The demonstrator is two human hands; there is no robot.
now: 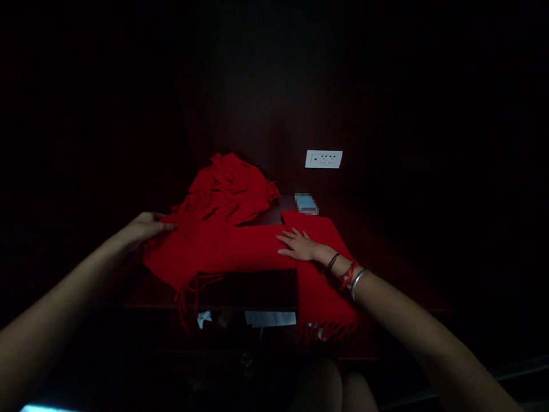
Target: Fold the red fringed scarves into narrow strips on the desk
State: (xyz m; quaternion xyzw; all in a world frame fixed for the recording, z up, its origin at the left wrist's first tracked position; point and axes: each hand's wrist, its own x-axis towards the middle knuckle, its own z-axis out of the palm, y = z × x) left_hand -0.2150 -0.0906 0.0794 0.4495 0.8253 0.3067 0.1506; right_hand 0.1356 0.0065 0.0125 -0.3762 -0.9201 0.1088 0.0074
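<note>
A red fringed scarf (257, 249) lies spread across a dark tabletop, its right part folded over and hanging past the front edge with its fringe. My left hand (150, 227) pinches the scarf's left end, thumb and fingers closed on the cloth. Flat on the middle-right of the scarf rests my right hand (298, 246), fingers spread and pressing on the fabric. Behind the left end sits a crumpled heap of red cloth (234, 186); whether it is joined to the scarf I cannot tell.
A white wall socket (323, 159) is set in the dark back panel. Below it lies a pale blurred rectangular object (306, 203). White paper pieces (271, 319) show under the table's front edge, above my knees (334, 389). The surroundings are very dark.
</note>
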